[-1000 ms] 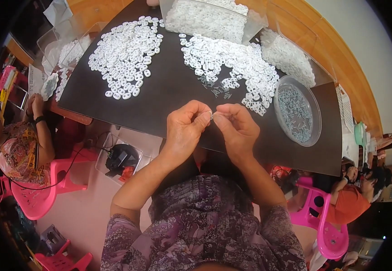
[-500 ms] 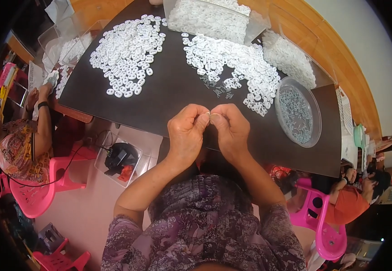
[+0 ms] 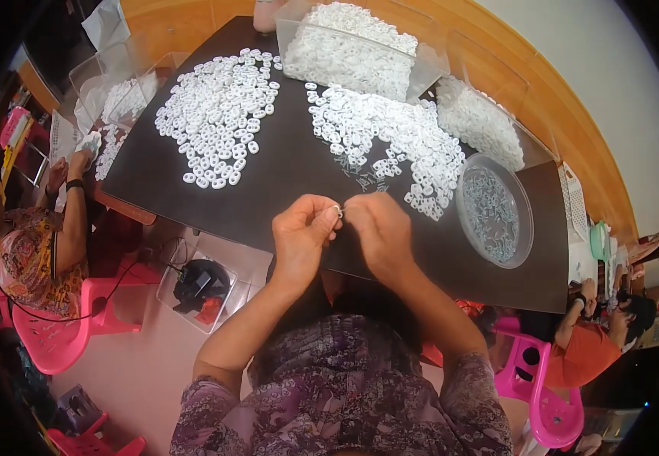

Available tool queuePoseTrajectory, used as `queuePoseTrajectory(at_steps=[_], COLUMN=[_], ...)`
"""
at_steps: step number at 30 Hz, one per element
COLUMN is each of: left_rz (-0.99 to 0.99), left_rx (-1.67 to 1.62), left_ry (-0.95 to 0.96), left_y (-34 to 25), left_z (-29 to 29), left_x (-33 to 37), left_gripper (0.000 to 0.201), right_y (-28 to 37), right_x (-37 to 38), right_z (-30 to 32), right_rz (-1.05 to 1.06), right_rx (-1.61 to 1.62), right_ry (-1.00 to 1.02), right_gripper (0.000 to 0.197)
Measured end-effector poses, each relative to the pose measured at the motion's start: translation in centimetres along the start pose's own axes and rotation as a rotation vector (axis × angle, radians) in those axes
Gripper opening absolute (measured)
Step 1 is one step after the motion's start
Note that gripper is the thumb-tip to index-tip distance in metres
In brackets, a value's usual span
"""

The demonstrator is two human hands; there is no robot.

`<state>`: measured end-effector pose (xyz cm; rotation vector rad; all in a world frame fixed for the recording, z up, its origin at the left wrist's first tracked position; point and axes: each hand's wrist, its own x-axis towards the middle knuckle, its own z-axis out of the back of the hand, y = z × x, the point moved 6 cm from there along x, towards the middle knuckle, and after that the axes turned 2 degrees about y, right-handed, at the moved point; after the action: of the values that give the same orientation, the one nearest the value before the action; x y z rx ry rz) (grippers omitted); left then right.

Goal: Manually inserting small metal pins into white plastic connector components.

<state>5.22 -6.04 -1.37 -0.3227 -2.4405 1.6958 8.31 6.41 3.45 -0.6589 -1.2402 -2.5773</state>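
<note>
My left hand (image 3: 300, 234) pinches a small white plastic piece (image 3: 338, 212) between thumb and fingertips, just above the table's front edge. Close beside it, my right hand (image 3: 382, 232) is closed, its fingertips at the same piece; whatever they grip is too small to make out. Beyond my hands lies a pile of white two-holed plastic pieces (image 3: 420, 140), with small grey screws (image 3: 372, 182) scattered along its near edge. A round clear dish (image 3: 529, 220) at the right holds many more grey screws.
Another pile of white oval pieces (image 3: 215, 114) covers the left of the dark table (image 3: 215, 205). Clear bins (image 3: 420, 72) of white parts line the back. People sit at left (image 3: 29, 251) and right (image 3: 584, 346) near pink chairs (image 3: 56, 334). A tray (image 3: 208, 323) sits below.
My hands have come slightly apart and lower in view, and the white piece now shows in my left fingertips. My right hand has turned inward. The whole view has shifted slightly.
</note>
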Motion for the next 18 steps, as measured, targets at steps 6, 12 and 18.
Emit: queuePoseTrajectory(at_steps=[6,12,18], left_rz=[0.002,-0.022,-0.028], left_rx=[-0.108,-0.131,-0.162], left_ry=[-0.047,-0.082,-0.088], left_y=[-0.7,-0.6,-0.7], left_z=[1.1,1.8,2.3], left_x=[0.9,1.0,1.0], left_gripper=[0.011,0.012,0.012], right_y=[-1.1,-1.9,-2.6], right_x=[4.5,8.1,7.0], right_z=[0.1,-5.3,-5.8], right_rz=[0.258,0.538,0.562], right_rx=[-0.356,-0.553,-0.598], right_ry=[-0.020,0.243,0.287], right_gripper=[0.020,0.043,0.043])
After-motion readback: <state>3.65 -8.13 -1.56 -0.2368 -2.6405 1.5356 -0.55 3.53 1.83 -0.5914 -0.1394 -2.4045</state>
